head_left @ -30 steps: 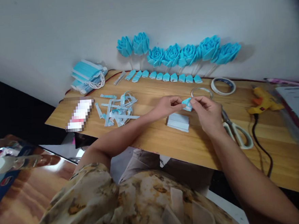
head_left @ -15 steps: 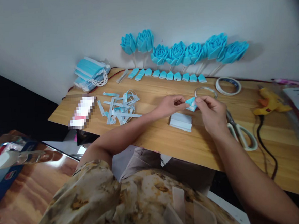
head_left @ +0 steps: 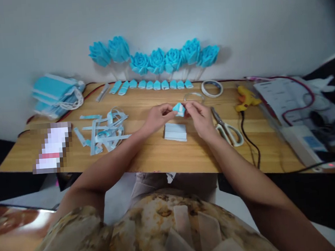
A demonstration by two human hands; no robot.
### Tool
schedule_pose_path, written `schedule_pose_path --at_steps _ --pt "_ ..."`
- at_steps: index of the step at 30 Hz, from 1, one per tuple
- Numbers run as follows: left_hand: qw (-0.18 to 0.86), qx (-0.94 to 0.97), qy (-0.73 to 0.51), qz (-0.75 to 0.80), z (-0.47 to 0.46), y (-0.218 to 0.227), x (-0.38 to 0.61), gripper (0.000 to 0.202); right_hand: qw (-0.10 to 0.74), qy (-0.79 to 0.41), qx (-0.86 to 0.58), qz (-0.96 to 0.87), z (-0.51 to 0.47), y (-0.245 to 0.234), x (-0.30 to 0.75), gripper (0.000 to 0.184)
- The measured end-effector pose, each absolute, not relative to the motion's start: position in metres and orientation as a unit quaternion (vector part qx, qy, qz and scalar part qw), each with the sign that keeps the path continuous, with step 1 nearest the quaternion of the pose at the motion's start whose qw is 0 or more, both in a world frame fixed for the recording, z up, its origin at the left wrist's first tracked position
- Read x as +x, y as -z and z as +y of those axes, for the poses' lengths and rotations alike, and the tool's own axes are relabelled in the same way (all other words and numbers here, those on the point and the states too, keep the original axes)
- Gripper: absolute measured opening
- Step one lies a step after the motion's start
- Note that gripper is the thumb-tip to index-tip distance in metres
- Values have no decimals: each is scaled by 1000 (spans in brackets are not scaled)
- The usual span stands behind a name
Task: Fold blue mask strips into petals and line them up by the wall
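Observation:
Between my two hands is a small folded piece of blue and white mask fabric (head_left: 179, 109), its top coming to a point. My left hand (head_left: 159, 117) pinches it at the left edge. On its right edge, the thumb and fingers of my right hand (head_left: 200, 119) are closed. Just below, a stack of pale fabric pieces (head_left: 175, 132) lies on the wooden table (head_left: 146, 157). Scissors with white handles (head_left: 227, 129) rest beside my right wrist. Behind the hands runs a row of folded blue pieces (head_left: 157, 85).
Several blue fabric flowers (head_left: 157, 60) on sticks lean against the wall. Blue face masks (head_left: 53, 93) are piled at the left, above a blurred-out phone (head_left: 52, 147). Cut strips (head_left: 103, 132) lie left of my arm. A tape roll (head_left: 212, 88) and a yellow glue gun (head_left: 246, 98) are at right.
The view has swung to the right and levelled, so the table's right end now shows. Both hands still hold the folded piece, whose pointed tip now faces up.

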State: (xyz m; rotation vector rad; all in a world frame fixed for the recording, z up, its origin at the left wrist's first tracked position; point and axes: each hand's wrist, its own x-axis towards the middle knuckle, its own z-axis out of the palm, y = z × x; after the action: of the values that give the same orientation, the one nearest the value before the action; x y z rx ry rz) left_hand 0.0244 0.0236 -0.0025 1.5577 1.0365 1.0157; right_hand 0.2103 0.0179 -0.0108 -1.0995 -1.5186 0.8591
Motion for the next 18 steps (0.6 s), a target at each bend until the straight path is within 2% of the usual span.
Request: schedule_pose_path --at_steps 8,18 --pt "475 640 -425 429 22 -1 25 28 505 -415 -438 -617 17 11 209 32" --pt "471 643 -415 439 22 -1 26 30 489 -396 -438 -642 20 15 209 38"
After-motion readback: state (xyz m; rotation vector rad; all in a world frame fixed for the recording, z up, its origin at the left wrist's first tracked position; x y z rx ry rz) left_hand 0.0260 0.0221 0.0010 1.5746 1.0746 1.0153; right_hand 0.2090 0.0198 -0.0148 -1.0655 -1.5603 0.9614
